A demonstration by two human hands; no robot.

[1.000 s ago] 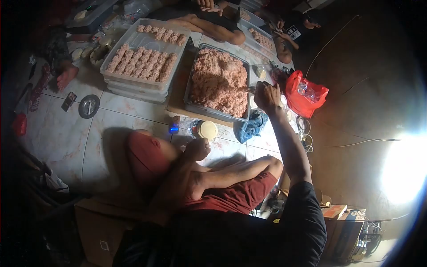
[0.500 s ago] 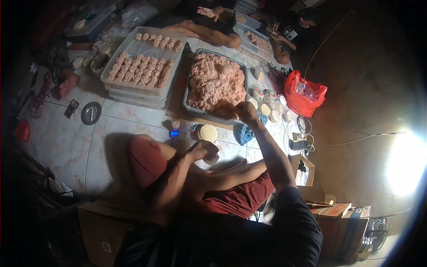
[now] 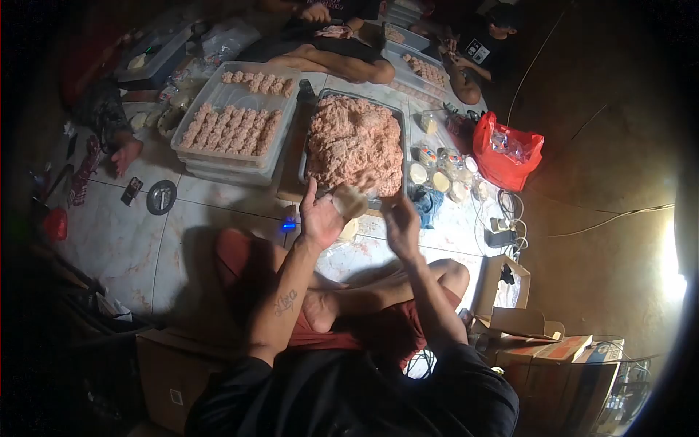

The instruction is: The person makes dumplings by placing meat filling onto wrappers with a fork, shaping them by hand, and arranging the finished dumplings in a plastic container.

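My left hand (image 3: 320, 221) is turned palm up near the close edge of the meat tub, thumb raised. A thin round dumpling wrapper (image 3: 351, 202) lies across its fingers. My right hand (image 3: 403, 227) is just to the right, its fingers pinched together and smeared by motion; what they hold is hidden. A blurred pinkish bit shows between the hands, over the tub's edge. Pink minced meat (image 3: 354, 142) is heaped in the grey tub (image 3: 405, 120) ahead of me. Below the wrapper, a pale stack of wrappers (image 3: 349, 231) is partly covered by my left hand.
Stacked clear trays (image 3: 177, 143) at left carry rows of meat dumplings (image 3: 231, 131). Packs of round wrappers (image 3: 440, 180) and a red plastic bag (image 3: 506, 156) lie right of the tub. Co-workers sit around the tiled floor; one co-worker's hand (image 3: 127, 155) is at left. Cardboard boxes stand at lower right.
My left hand has moved up and forward from above my lap, palm now turned up with the wrapper. My right hand has drawn back from the tub's near edge towards me.
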